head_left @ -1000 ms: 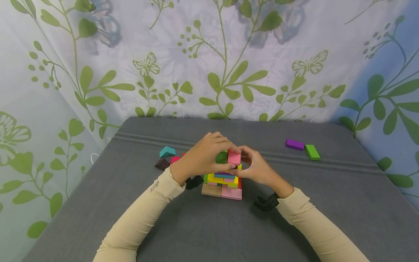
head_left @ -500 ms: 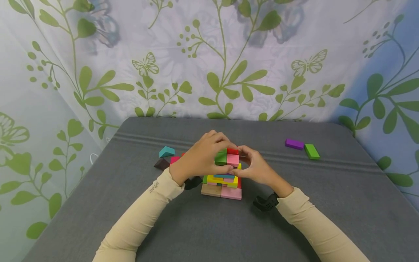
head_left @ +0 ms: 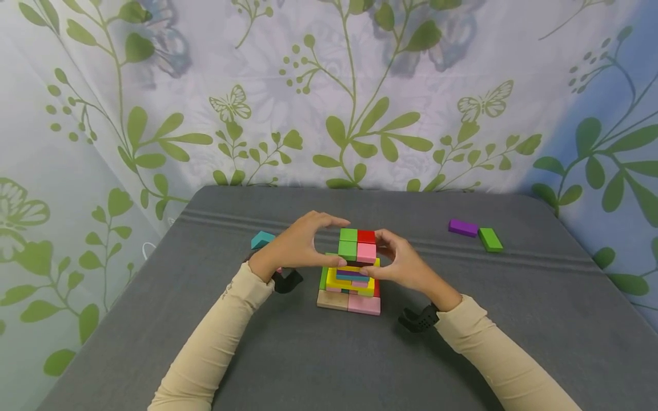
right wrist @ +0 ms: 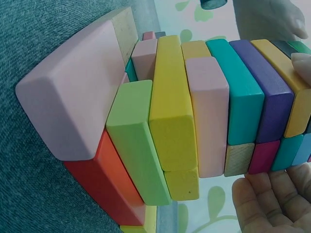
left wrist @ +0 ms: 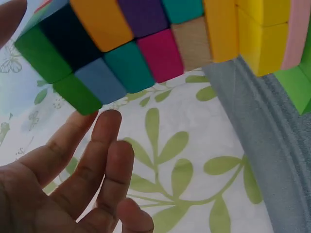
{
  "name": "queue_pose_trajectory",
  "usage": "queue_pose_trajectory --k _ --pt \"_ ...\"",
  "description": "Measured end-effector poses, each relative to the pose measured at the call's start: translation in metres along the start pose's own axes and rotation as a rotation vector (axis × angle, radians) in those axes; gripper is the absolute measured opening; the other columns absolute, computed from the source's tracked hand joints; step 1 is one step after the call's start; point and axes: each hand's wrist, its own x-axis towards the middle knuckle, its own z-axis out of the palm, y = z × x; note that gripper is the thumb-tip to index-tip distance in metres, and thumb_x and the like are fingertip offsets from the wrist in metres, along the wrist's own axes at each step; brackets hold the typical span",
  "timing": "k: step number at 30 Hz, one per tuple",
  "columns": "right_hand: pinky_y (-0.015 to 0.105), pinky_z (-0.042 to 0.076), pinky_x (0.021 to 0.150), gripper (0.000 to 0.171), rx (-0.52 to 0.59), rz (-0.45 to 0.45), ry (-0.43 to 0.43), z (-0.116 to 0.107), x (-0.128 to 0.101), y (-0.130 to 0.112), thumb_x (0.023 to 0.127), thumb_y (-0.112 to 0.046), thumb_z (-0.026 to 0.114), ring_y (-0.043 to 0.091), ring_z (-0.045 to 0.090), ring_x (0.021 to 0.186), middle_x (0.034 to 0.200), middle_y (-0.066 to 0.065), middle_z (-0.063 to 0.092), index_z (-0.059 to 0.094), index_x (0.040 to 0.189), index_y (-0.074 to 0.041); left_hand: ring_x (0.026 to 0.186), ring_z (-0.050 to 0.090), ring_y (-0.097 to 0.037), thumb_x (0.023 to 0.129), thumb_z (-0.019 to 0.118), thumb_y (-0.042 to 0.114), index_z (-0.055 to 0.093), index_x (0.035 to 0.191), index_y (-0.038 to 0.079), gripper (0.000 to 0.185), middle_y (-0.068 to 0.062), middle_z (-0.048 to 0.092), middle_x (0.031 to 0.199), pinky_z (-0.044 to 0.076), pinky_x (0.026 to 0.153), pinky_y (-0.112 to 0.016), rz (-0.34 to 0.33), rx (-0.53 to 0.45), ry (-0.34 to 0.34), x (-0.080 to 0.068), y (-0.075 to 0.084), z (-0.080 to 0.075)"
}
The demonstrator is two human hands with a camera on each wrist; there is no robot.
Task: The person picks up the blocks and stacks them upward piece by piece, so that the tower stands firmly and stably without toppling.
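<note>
A tower of coloured wooden blocks stands on the table, narrowing upward from a wide base. Two green blocks, a red block and a pink block make its top layer. My right hand holds the upper tower from the right, its thumb in front and fingers round the back. At the tower's left, my left hand is spread, with the thumb near the front corner. Its fingers lie close under a green block; contact is unclear.
A purple block and a green block lie on the grey table at the right. A teal triangular block lies at the left, with others behind my left arm. A patterned cloth hangs behind.
My left hand has loosened from the tower's top and drawn left, uncovering the green and red blocks. The pink block has settled slightly leftward against its neighbour. My right hand has hardly moved.
</note>
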Motion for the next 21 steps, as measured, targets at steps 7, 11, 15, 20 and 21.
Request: queue_pose_trajectory --k 7,11,15,20,21 --pt "0.047 0.046 0.118 0.062 -0.002 0.005 -0.009 -0.0004 -0.0003 -0.0007 0.089 -0.007 0.086 0.035 0.061 0.126 0.131 0.020 0.063 0.053 0.139 0.010 0.120 0.053 -0.027 0.088 0.090 0.030 0.064 0.149 0.007 0.071 -0.010 0.066 0.140 0.047 0.104 -0.055 0.025 -0.023 -0.005 0.0015 -0.0061 0.0042" --pt "0.027 0.047 0.113 0.070 0.032 -0.034 -0.009 -0.0022 -0.0014 0.0001 0.091 -0.014 0.087 0.029 0.060 0.126 0.134 0.021 0.062 0.049 0.146 0.009 0.121 0.054 -0.027 0.088 0.090 0.028 0.064 0.148 0.006 0.069 -0.009 0.067 0.141 0.048 0.104 -0.054 0.037 -0.034 -0.003 0.0024 -0.0078 0.0049" --pt "0.021 0.047 0.110 0.067 0.064 -0.095 0.006 -0.0020 -0.0016 0.0012 0.095 -0.018 0.084 0.019 0.060 0.124 0.134 0.023 0.061 0.049 0.146 0.010 0.120 0.054 -0.026 0.088 0.090 0.029 0.064 0.147 0.006 0.068 -0.009 0.067 0.141 0.047 0.104 -0.052 0.040 -0.042 -0.002 0.0031 -0.0085 0.0054" --pt "0.022 0.048 0.109 0.060 0.082 -0.115 0.024 0.0005 -0.0003 0.0010 0.096 -0.014 0.083 0.013 0.061 0.121 0.131 0.020 0.062 0.052 0.140 0.012 0.119 0.054 -0.026 0.088 0.090 0.029 0.065 0.146 0.007 0.067 -0.009 0.067 0.139 0.047 0.103 -0.051 0.043 -0.049 0.001 0.0031 -0.0092 0.0059" --pt "0.021 0.048 0.109 0.059 0.082 -0.115 0.026 0.0009 -0.0001 0.0007 0.096 -0.013 0.083 0.013 0.061 0.121 0.130 0.019 0.062 0.052 0.139 0.012 0.119 0.054 -0.026 0.088 0.090 0.028 0.065 0.146 0.007 0.067 -0.009 0.067 0.139 0.047 0.103 -0.051 0.044 -0.050 0.001 0.0029 -0.0093 0.0059"
